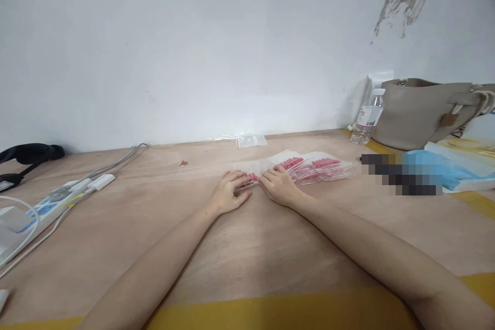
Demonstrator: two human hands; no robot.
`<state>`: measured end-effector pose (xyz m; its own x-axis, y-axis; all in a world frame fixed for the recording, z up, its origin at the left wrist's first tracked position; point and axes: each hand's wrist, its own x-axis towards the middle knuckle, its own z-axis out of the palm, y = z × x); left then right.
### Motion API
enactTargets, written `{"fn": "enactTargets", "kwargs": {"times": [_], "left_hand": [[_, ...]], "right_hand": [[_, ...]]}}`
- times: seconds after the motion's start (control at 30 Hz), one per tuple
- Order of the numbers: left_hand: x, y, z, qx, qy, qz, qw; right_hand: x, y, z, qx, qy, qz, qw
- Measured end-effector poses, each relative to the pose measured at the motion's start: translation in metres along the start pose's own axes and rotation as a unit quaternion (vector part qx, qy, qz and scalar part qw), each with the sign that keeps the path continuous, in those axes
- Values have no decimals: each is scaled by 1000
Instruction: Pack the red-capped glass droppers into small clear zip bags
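Observation:
In front of me on the table lies a small clear plastic bag [252,177] with pinkish-red pieces inside. My left hand [229,194] is at its left edge, the fingers bent over the plastic and the thumb lower down. My right hand [281,186] has its fingers curled onto the right side of the same bag, covering part of it. Just beyond and to the right of that hand, a pile of similar bags [326,169] with pink-red pieces lies flat, partly overlapping. What exactly the pieces are is too small to tell.
A white power strip [50,205] with cables lies at the left, near a black strap [31,151]. Against the wall is a flat clear packet [251,141]. At the right stand a water bottle [368,117] and a grey-beige handbag [415,113], with blue masks [456,165] before them.

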<state>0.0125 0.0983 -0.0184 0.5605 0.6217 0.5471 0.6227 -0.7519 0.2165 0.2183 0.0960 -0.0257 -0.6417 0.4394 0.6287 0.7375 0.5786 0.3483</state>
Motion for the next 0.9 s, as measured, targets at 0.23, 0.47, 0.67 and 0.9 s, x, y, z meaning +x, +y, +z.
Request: {"fn": "enactTargets", "kwargs": {"times": [0.23,0.47,0.67,0.9], "left_hand": [[2,-8,13,46,44,89,994],[1,-10,11,87,65,127,986],[4,-5,13,111,82,152,979],[6,-3,13,133,103,188,968]], "right_hand": [[-1,0,-1,67,34,29,997],[-2,2,-1,84,16,25,996],[0,-1,0,101,34,6,994],[3,-5,-5,88,51,4,995]]}}
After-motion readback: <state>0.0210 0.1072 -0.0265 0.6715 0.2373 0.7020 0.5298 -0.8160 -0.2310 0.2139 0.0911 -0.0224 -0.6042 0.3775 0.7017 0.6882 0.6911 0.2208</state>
